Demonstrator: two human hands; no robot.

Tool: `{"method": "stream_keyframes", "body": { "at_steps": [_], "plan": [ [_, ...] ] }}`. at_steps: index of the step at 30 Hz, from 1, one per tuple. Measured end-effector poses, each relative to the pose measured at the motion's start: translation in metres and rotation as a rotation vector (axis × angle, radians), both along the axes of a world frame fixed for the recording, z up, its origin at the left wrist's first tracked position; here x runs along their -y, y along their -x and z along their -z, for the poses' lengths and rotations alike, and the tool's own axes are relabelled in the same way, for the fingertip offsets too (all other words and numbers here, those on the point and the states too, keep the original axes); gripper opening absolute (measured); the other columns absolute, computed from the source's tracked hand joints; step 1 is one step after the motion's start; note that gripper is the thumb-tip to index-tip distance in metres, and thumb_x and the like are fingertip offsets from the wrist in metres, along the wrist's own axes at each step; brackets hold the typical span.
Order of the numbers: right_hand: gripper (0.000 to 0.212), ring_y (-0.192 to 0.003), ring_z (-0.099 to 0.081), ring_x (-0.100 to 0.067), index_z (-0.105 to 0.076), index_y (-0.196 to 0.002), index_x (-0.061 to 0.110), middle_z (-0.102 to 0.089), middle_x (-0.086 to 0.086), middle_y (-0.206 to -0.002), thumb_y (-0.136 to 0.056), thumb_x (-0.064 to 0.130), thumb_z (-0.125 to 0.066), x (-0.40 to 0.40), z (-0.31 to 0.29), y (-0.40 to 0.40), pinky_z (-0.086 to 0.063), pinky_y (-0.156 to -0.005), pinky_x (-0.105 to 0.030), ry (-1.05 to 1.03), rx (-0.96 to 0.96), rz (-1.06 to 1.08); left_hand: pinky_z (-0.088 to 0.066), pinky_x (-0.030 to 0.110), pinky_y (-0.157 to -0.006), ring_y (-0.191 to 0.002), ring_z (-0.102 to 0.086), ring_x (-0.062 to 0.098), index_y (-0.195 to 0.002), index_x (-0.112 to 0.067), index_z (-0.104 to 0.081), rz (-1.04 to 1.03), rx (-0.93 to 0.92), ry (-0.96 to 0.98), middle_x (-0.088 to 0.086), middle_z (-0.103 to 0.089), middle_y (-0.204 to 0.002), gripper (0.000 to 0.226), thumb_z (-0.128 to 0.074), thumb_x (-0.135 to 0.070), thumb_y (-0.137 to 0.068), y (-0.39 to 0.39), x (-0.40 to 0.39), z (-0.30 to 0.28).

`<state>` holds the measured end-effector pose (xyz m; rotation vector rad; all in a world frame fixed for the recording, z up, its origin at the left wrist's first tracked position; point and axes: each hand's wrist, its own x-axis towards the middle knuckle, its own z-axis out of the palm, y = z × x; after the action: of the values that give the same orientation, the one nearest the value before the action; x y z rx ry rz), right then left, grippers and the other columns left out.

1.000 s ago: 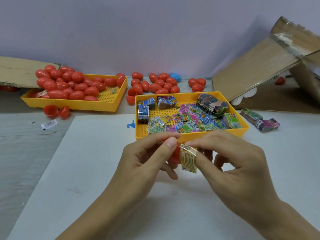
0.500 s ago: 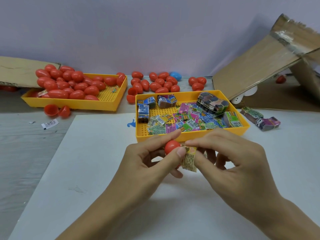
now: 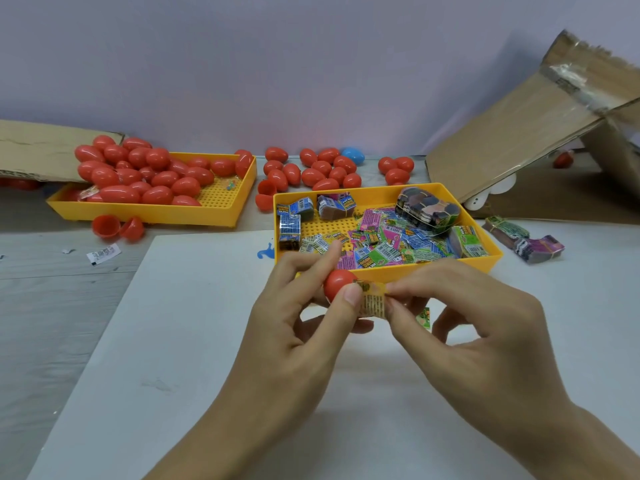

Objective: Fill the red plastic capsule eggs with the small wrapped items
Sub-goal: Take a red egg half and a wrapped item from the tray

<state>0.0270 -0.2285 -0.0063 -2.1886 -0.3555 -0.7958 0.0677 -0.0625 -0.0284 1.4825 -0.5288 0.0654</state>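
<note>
Red capsule egg [image 3: 337, 285], glossy, smooth

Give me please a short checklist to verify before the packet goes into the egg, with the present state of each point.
1. Red egg held firmly: ok, the left hand grips it between thumb and fingers.
2. Wrapped packet under control: ok, the right hand pinches it.
3. Packet at the egg: ok, it touches the egg's right side.
4. Egg open to receive it: cannot tell, the opening is hidden behind the thumb and packet.
5. Packet folded small enough: cannot tell.
6. More packets ready: ok, the near yellow tray holds many.
</note>
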Motion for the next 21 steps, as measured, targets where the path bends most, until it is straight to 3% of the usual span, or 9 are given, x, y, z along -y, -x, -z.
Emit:
{"method": "stream_keyframes", "body": {
  "at_steps": [2, 6, 11, 14, 17, 19, 21],
  "plan": [
    [0.008, -0.074, -0.062, -0.013, -0.072, -0.083, 0.019, -0.065, 0.01, -0.079, -0.078, 0.012, -0.073, 0.001, -0.001, 0.0, -0.044, -0.043, -0.027, -0.002, -0.012, 0.004, -0.062, 0.029, -0.071, -0.095, -0.068, 0.025, -0.134, -0.032, -0.058, -0.01, 0.025, 0.01, -0.005, -0.055, -0.104, 0.047, -0.063, -0.032, -0.087, 0.001, 0.001, 0.0],
    [0.011, -0.07, -0.064, -0.011, -0.071, -0.079, 0.026, -0.063, 0.016, -0.075, -0.076, 0.016, -0.074, 0.001, 0.0, 0.0, -0.045, -0.042, -0.03, -0.076, -0.126, -0.008, -0.062, 0.032, -0.071, -0.093, -0.072, 0.026, -0.109, -0.031, -0.065, -0.078, 0.08, 0.002, -0.002, -0.065, -0.099, 0.024, -0.068, -0.033, -0.084, 0.0, -0.002, 0.0],
    [0.009, -0.067, -0.064, -0.009, -0.076, -0.078, 0.023, -0.067, 0.014, -0.071, -0.078, 0.014, -0.076, 0.003, 0.002, -0.002, -0.039, -0.052, -0.008, -0.113, -0.186, 0.028, -0.059, 0.024, -0.074, -0.092, -0.07, 0.021, -0.113, -0.028, -0.064, -0.114, 0.269, -0.074, -0.009, -0.058, -0.109, 0.024, -0.066, -0.027, -0.089, 0.003, -0.001, -0.001],
    [0.007, -0.071, -0.066, -0.009, -0.077, -0.081, 0.025, -0.069, 0.014, -0.074, -0.078, 0.019, -0.076, 0.002, -0.001, -0.001, -0.045, -0.048, -0.018, -0.134, -0.208, 0.056, -0.057, 0.02, -0.077, -0.092, -0.07, 0.018, -0.117, -0.024, -0.063, -0.133, 0.334, -0.095, -0.009, -0.057, -0.11, 0.027, -0.066, -0.026, -0.09, 0.002, 0.0, 0.0],
    [0.006, -0.075, -0.068, -0.013, -0.079, -0.085, 0.029, -0.073, 0.008, -0.079, -0.081, 0.025, -0.082, 0.003, -0.005, -0.002, -0.053, -0.049, -0.033, -0.313, -0.414, -0.048, -0.058, 0.022, -0.079, -0.095, -0.07, 0.02, -0.119, -0.021, -0.061, -0.16, 0.393, -0.093, -0.004, -0.057, -0.111, 0.028, -0.065, -0.028, -0.093, 0.001, -0.002, 0.0],
    [0.01, -0.076, -0.069, -0.015, -0.08, -0.09, 0.03, -0.075, 0.002, -0.082, -0.08, 0.029, -0.078, 0.004, -0.009, -0.004, -0.052, -0.048, -0.029, -0.47, -0.551, -0.178, -0.058, 0.024, -0.08, -0.098, -0.069, 0.023, -0.121, -0.021, -0.061, -0.179, 0.42, -0.096, -0.003, -0.058, -0.112, 0.028, -0.064, -0.03, -0.094, 0.001, -0.003, -0.001],
    [0.025, -0.077, -0.07, -0.016, -0.08, -0.095, 0.027, -0.076, -0.004, -0.087, -0.077, 0.021, -0.065, 0.007, -0.011, -0.006, -0.052, -0.051, -0.027, -0.617, -0.643, -0.26, -0.059, 0.029, -0.083, -0.102, -0.068, 0.026, -0.121, -0.02, -0.061, -0.192, 0.452, -0.103, -0.001, -0.06, -0.112, 0.029, -0.064, -0.03, -0.094, 0.001, -0.003, 0.0]
  ]
}}
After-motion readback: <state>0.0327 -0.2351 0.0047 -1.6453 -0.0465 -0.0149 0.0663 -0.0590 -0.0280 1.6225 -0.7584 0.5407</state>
